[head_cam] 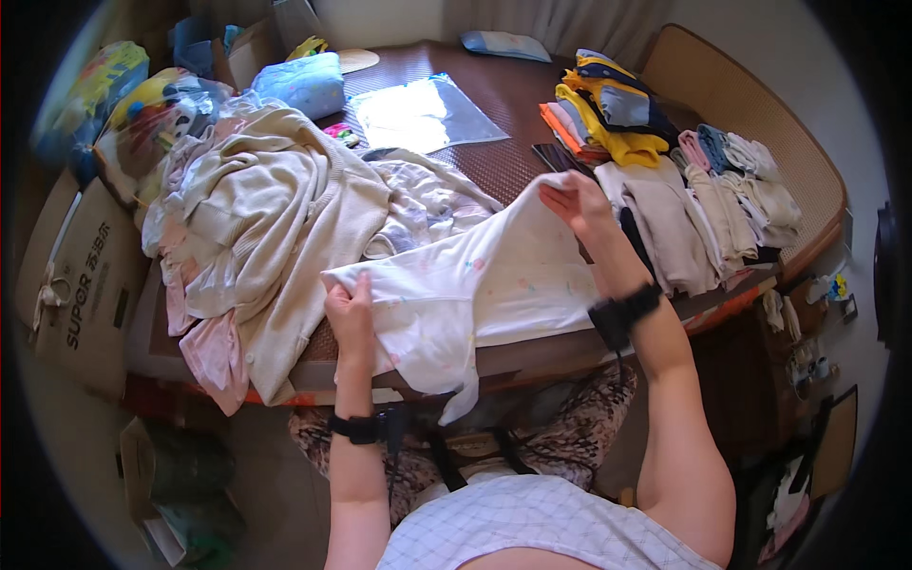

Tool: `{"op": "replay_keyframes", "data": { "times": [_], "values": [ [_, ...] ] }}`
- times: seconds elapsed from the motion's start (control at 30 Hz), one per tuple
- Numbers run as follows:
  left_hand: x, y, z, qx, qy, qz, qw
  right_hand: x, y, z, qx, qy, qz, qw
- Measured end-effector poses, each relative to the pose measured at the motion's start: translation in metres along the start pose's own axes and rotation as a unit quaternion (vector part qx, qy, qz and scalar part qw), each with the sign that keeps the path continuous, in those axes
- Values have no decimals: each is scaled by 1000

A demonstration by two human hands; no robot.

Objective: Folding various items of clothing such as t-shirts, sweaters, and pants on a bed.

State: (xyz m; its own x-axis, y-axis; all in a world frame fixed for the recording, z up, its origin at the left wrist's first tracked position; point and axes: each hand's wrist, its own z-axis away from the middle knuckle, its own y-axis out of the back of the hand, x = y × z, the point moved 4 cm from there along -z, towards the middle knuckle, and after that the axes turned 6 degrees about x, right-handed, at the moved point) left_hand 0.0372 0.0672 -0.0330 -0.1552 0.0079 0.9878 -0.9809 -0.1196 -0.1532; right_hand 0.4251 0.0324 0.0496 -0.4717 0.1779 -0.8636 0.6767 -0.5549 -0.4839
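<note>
A white garment with small floral prints (434, 285) is stretched between my two hands above the front of the bed. My left hand (348, 313) grips its left end, thumb on top. Higher and to the right, my right hand (581, 203) pinches another edge of it. The cloth's lower part hangs over the bed's front edge, and its right part rests on the mat. Left of it lies a heap with a cream knitted cardigan (285, 185) on top. Just behind the held cloth is a pale patterned garment (427, 192), partly covered.
Folded yellow and dark clothes (613, 107) and folded beige clothes (662, 221) are stacked at the right. A clear zip bag (470, 117) lies on the brown woven mat (427, 60), near a blue bundle (303, 82). A cardboard box (89, 285) stands left of the bed.
</note>
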Motion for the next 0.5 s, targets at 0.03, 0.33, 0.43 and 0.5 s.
{"op": "replay_keyframes", "data": {
  "times": [0.03,0.33,0.43,0.5],
  "values": [
    [1,-2,0,-14,-24,3,1000,-6,17,19,8,25,-9,1000],
    [5,-4,1,-11,25,177,984,-2,70,49,-27,-329,105,938],
    [8,-4,-2,-9,31,151,988,1,64,23,-23,-350,191,917],
    [8,-4,-4,-6,18,116,993,0,64,8,-21,-240,288,927]
  ]
}}
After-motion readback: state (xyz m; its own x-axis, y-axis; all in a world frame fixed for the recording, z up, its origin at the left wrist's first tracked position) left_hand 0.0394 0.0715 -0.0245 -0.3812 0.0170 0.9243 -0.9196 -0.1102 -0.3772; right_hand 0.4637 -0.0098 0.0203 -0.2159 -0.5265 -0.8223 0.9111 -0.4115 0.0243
